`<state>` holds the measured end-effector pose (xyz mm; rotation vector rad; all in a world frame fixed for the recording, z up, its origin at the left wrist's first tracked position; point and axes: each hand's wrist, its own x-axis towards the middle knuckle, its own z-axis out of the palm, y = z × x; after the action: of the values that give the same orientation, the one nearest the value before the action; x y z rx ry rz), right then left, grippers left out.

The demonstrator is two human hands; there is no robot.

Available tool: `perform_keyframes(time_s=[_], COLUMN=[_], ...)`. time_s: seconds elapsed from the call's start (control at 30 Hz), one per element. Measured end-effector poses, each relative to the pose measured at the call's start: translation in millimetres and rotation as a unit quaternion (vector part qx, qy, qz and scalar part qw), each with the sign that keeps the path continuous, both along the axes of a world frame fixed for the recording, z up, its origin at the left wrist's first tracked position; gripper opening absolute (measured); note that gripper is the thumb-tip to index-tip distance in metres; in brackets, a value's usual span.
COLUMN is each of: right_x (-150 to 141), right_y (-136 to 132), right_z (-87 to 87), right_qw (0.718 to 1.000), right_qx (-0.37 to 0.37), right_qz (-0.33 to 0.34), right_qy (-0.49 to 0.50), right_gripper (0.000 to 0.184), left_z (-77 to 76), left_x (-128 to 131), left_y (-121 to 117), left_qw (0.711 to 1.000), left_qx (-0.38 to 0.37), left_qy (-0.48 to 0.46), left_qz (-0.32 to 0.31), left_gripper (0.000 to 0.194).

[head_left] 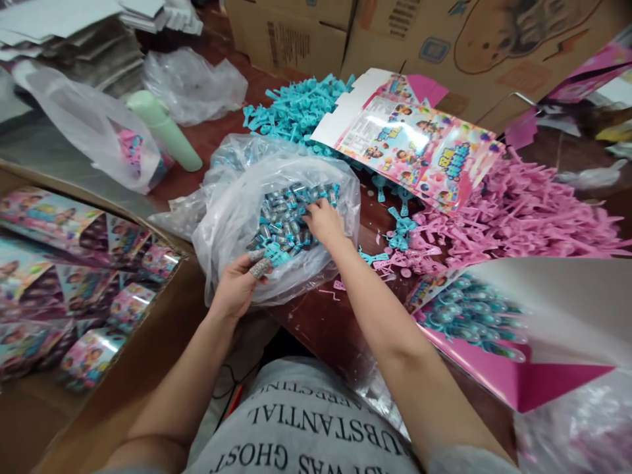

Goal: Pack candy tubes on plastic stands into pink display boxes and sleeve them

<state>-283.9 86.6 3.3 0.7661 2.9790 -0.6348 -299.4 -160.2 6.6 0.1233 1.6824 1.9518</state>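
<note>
A clear plastic bag [217, 217] lies open in front of me, full of small wrapped pieces [281, 220] with blue ends and dark middles. My left hand [237, 283], with silvery tape round its fingertips, is closed on a light-blue plastic piece [277, 254] at the near side of the bag's mouth. Inside the bag, my right hand [324, 220] has its fingers bent down among the wrapped pieces; whatever is between its fingertips is hidden.
Heaps of blue plastic parts [301, 108] and pink plastic parts [538, 210] lie beyond, with printed card boxes [415, 145] on top. An open box [518, 378] of blue-handled pieces stands right. A carton [162, 296] holds filled packs at left, near a green bottle [165, 131].
</note>
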Motion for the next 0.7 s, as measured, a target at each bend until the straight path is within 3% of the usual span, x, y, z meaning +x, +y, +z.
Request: perform_keyframes(time_s=[0.1,0.17,0.27,0.33,0.47,0.7], right_x=[5,23,64,88,109,118], right_y=[-5,-12,-26,-36,-45,-37], right_z=[1.6,2.6,3.1,4.0,9.7,26.5], right_qw=[1.000,0.994,0.951,0.924,0.906,0.917], right_qx=[-0.018,-0.057,-0.134,-0.161,-0.181,-0.128], right_qz=[0.008,0.047,0.173,0.234,0.256,0.284], right_qy=[0.009,0.079,0.217,0.256,0.285,0.249], right_gripper=[0.034,0.036,0.035,0.034,0.029,0.027], left_z=[-1.0,-0.8,1.6,4.5,10.3,15.0], left_x=[-2,-4,-6,-6,-7,-10], left_y=[-4,-9,-15,-15,-7,3], left_qw=[0.996,0.989,0.975,0.965,0.937,0.851], left_qx=[-0.041,-0.056,-0.051,-0.036,-0.065,-0.085], left_qy=[0.062,0.095,0.136,0.161,0.223,0.414], left_qz=[-0.053,-0.096,-0.166,-0.203,-0.262,-0.311], left_gripper=[0.046,0.044,0.033,0.029,0.023,0.024])
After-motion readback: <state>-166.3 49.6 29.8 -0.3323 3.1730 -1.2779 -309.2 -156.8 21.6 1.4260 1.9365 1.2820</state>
